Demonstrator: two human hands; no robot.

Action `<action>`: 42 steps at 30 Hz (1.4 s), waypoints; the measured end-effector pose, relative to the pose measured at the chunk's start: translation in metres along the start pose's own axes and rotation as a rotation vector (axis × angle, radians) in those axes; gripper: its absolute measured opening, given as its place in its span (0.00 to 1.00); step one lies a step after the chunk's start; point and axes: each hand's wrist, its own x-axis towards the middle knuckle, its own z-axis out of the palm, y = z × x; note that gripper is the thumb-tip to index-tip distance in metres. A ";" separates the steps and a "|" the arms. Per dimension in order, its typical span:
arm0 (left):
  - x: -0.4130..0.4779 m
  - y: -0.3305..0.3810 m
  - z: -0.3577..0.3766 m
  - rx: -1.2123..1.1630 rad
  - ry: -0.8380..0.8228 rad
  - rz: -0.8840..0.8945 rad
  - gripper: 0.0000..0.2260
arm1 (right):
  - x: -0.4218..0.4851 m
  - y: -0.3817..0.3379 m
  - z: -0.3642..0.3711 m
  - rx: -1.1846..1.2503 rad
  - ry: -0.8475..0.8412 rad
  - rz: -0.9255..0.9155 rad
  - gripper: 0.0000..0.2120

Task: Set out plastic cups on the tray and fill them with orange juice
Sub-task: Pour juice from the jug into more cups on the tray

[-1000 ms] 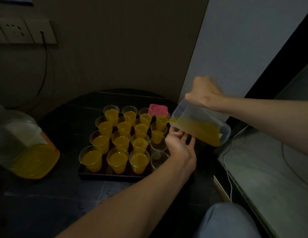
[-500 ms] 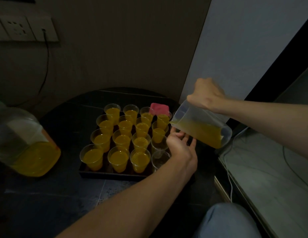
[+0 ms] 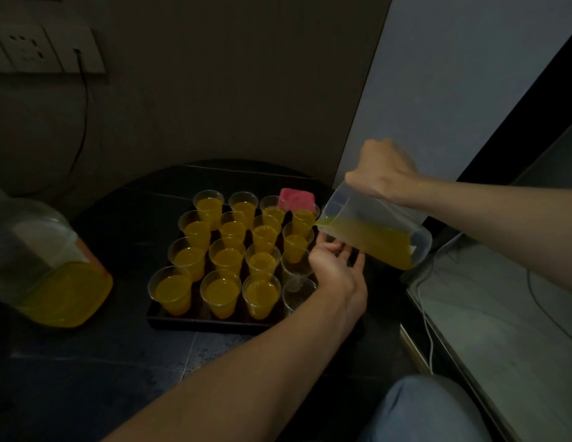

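Juice pour almost finished: fourteen cups [image 3: 226,258] of sixteen look full on the tray [image 3: 214,325] at centre frame.
Your right hand [image 3: 382,173] is wrapped tight round the top of the clear jug [image 3: 383,237], tipped with its spout over the tray's right column. Juice sits at the lip, but no stream is clear. Your left hand [image 3: 334,271] holds nothing; its loose, straight fingers [image 3: 358,260] reach up under the jug, touching or just short, can't tell. Left to do: two empty cups [image 3: 299,287] at the tray's lower right, just beside your left hand. The jug looks to hold plenty for both. A pink block [image 3: 296,199] sits at the tray's upper right, and a big juice bottle [image 3: 48,275] at far left.
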 end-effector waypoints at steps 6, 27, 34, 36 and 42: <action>-0.001 0.002 -0.001 0.007 0.003 0.012 0.27 | -0.001 -0.001 0.000 0.003 0.008 -0.001 0.14; -0.053 0.002 -0.017 0.055 0.003 0.012 0.25 | -0.051 0.009 -0.019 0.070 0.030 0.024 0.16; -0.063 -0.007 -0.028 0.030 0.014 0.001 0.24 | -0.063 0.002 -0.016 0.005 -0.039 -0.015 0.15; -0.064 -0.008 -0.029 0.028 0.024 0.000 0.22 | -0.063 0.000 -0.014 -0.004 -0.054 -0.022 0.15; -0.063 -0.005 -0.031 0.012 0.022 0.002 0.20 | -0.061 -0.004 -0.014 0.007 -0.059 -0.038 0.16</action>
